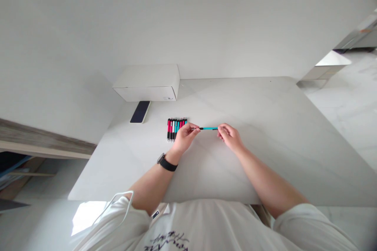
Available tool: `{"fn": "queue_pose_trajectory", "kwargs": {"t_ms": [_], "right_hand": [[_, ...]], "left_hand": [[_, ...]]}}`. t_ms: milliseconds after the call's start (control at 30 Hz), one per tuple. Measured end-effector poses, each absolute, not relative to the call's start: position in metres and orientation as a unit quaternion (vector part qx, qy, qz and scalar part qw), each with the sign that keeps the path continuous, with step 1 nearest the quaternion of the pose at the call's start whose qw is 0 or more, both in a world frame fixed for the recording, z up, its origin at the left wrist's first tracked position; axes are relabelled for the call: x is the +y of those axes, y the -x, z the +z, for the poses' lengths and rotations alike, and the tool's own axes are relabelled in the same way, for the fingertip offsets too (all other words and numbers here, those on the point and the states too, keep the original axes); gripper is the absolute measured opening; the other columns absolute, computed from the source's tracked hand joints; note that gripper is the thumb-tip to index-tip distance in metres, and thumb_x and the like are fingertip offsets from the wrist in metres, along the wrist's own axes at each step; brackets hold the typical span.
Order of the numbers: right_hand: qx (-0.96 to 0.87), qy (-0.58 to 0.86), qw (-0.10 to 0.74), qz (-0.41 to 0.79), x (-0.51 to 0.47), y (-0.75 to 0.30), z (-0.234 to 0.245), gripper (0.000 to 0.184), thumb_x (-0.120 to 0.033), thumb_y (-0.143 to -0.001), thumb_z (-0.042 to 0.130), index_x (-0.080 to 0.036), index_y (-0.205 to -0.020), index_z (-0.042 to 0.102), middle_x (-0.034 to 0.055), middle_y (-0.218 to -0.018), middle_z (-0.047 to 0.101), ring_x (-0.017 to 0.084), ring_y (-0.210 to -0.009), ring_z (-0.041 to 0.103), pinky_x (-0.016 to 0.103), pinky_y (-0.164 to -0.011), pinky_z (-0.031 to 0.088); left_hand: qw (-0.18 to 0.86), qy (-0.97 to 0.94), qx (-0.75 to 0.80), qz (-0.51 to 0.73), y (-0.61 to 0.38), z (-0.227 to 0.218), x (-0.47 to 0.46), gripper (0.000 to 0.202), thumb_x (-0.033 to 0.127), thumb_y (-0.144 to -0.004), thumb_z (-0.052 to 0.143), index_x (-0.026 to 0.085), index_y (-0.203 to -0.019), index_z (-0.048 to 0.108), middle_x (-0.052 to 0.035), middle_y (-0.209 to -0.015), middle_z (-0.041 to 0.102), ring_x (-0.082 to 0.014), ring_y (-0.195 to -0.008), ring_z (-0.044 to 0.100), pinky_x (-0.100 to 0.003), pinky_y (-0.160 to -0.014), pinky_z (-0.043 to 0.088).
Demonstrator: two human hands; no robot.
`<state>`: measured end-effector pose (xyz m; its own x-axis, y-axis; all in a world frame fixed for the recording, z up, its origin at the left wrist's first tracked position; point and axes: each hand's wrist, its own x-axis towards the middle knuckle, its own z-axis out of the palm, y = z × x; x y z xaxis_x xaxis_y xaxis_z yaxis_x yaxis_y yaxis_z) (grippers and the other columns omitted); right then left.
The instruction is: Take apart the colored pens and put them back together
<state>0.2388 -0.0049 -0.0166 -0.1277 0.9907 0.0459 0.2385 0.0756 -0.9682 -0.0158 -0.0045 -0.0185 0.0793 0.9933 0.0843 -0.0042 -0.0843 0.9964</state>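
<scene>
Pinching a teal pen [208, 128] level between the left hand [184, 138] and right hand [230, 137], both closed on it at fingertips, black end on the left. Just past the left hand, a row of red, white and teal pens [176, 129] lies on the table [265, 164], with a phone [140, 111] and white box [146, 83] further toward upper left.

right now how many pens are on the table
9: eight pens in a tight row by the left hand, one teal pen held between it and the right hand. Row count uncertain; hand may hide some.
</scene>
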Motion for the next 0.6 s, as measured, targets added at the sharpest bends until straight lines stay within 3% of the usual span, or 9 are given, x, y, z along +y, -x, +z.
{"fn": "queue_pose_trajectory", "kwargs": {"t_ms": [200,367,533,600], "right_hand": [[-0.597,0.490,0.443,0.455,-0.0041,-0.2380,-0.0168,0.046,-0.063,-0.091,0.065,-0.027,-0.121,0.064,0.0038,-0.093,0.072,0.017,-0.068,0.064,0.027,-0.056,0.052],[-0.592,0.504,0.422,0.466,-0.0038,-0.2396,-0.0188,0.041,-0.065,-0.094,0.059,-0.025,-0.101,0.067,0.0023,-0.076,0.069,0.016,-0.060,0.060,0.027,-0.053,0.048],[-0.604,0.488,0.443,0.448,-0.0044,-0.2402,-0.0162,0.041,-0.060,-0.092,0.066,-0.027,-0.117,0.066,0.0039,-0.094,0.072,0.016,-0.065,0.062,0.028,-0.055,0.049],[-0.593,0.496,0.442,0.454,-0.0038,-0.2403,-0.0159,0.041,-0.062,-0.093,0.064,-0.027,-0.114,0.066,0.0034,-0.090,0.072,0.016,-0.062,0.060,0.027,-0.052,0.047]], "left_hand": [[0.495,-0.536,0.459,0.506,0.0159,-0.0198,-0.0036,0.033,0.045,-0.087,0.080,0.017,-0.101,0.071,-0.0064,-0.089,0.072,-0.0159,-0.080,0.067,-0.028,-0.073,0.052],[0.494,-0.541,0.456,0.505,0.0155,-0.0201,-0.0043,0.032,0.045,-0.087,0.080,0.018,-0.101,0.071,-0.0056,-0.088,0.071,-0.0153,-0.079,0.066,-0.027,-0.071,0.051],[0.496,-0.539,0.456,0.505,0.0153,-0.0200,-0.0043,0.032,0.045,-0.086,0.080,0.018,-0.101,0.071,-0.0058,-0.088,0.071,-0.0159,-0.080,0.066,-0.028,-0.072,0.052],[0.497,-0.538,0.455,0.506,0.0154,-0.0202,-0.0040,0.032,0.045,-0.086,0.081,0.018,-0.101,0.071,-0.0058,-0.088,0.071,-0.0159,-0.080,0.066,-0.028,-0.072,0.052]]}}
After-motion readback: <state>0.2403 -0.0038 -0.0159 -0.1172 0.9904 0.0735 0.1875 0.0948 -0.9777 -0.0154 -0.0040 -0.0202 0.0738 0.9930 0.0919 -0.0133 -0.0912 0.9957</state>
